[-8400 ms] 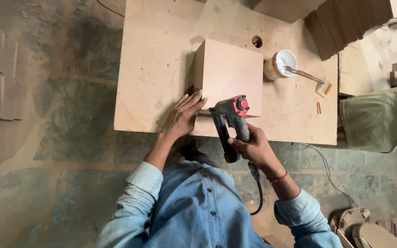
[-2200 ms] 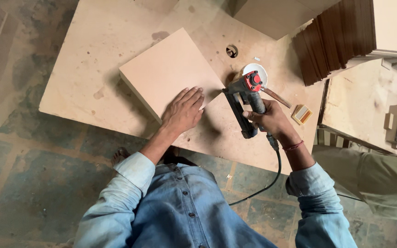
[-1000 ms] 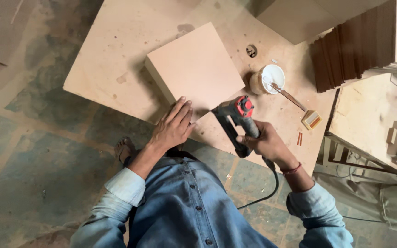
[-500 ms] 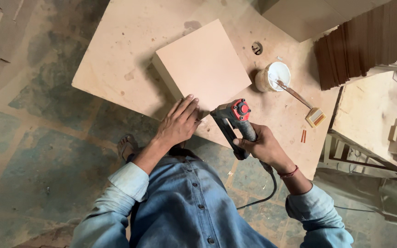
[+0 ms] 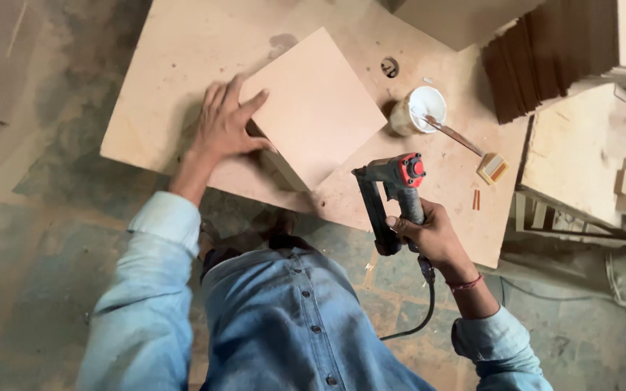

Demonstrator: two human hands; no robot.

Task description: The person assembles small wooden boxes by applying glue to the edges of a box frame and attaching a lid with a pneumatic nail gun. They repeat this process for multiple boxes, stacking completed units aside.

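A pale square fibreboard box (image 5: 320,108) stands on a large sheet of board (image 5: 168,65) laid on the floor. My left hand (image 5: 226,123) lies flat against the box's left corner, fingers spread over its edge. My right hand (image 5: 429,235) grips the handle of a dark nail gun (image 5: 393,192) with a red cap. The gun's nose hangs just off the box's near right edge, above the sheet. A black cord trails from the gun down past my wrist.
A white cup of glue (image 5: 420,108) with a brush (image 5: 487,163) stands right of the box, near a round hole (image 5: 390,67) in the sheet. Dark stacked panels (image 5: 545,58) and a low wooden frame (image 5: 588,159) fill the right. The floor is stone.
My left hand has slid from the box's near edge to its left corner. The nail gun has drawn back from the box toward me.
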